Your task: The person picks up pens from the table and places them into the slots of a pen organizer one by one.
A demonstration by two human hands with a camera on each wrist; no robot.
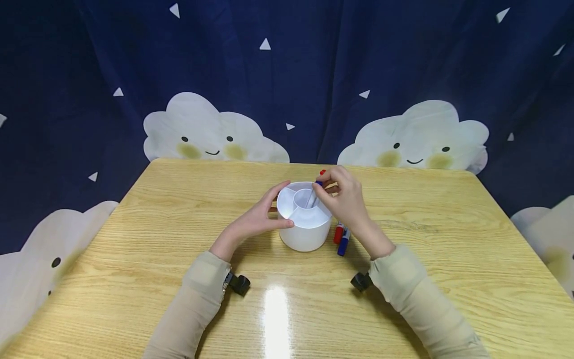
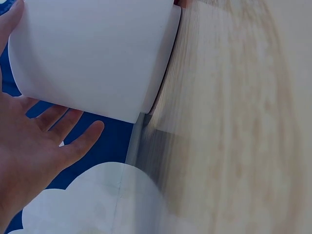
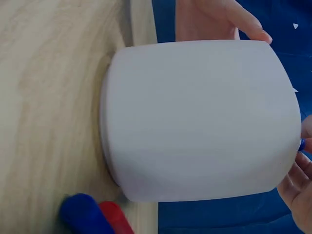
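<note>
Two hands at a white pot (image 1: 304,234)

Left hand (image 1: 255,219) cups its side, fingers relaxed; right hand (image 1: 344,199) pinches a pen (image 1: 312,197) inside.

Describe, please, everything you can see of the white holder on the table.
The white holder is a round, smooth, plastic-looking cup standing upright on the wooden table. Partitions split its inside around a central well. The left hand cups its side; the right hand lowers a blue-capped pen into the centre.
</note>
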